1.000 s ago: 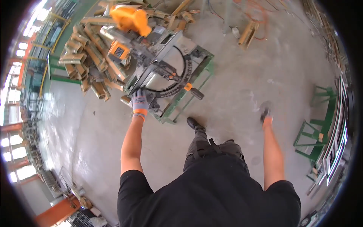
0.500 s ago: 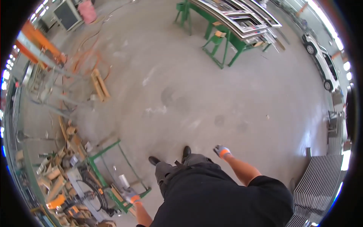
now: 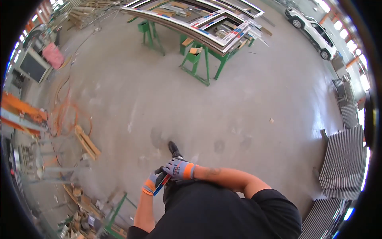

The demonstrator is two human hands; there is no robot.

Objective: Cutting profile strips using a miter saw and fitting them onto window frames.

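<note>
In front of my waist both gloved hands come together, in grey gloves with orange cuffs. My left hand [image 3: 153, 180] is closed around a small flat thing with red and blue faces [image 3: 160, 186], whose exact kind I cannot make out. My right hand [image 3: 181, 169] lies across its upper end, fingers bent over it and against the left hand. Part of the thing is hidden under the gloves. My black shoe [image 3: 173, 148] shows on the floor just ahead of the hands.
Ahead, green trestles [image 3: 195, 63] carry a stack of large window frames [image 3: 227, 38]. At left are an orange lift post [image 3: 24, 109], wooden pieces [image 3: 86, 142] and an orange hose [image 3: 65, 115]. A green metal frame [image 3: 116, 213] stands near scrap. Ribbed panels [image 3: 344, 163] and a white car [image 3: 312, 31] are rightward.
The left hand has left the green frame and the right has swung inward, so both now meet at the waist on the red-and-blue thing. My view has moved toward the trestles.
</note>
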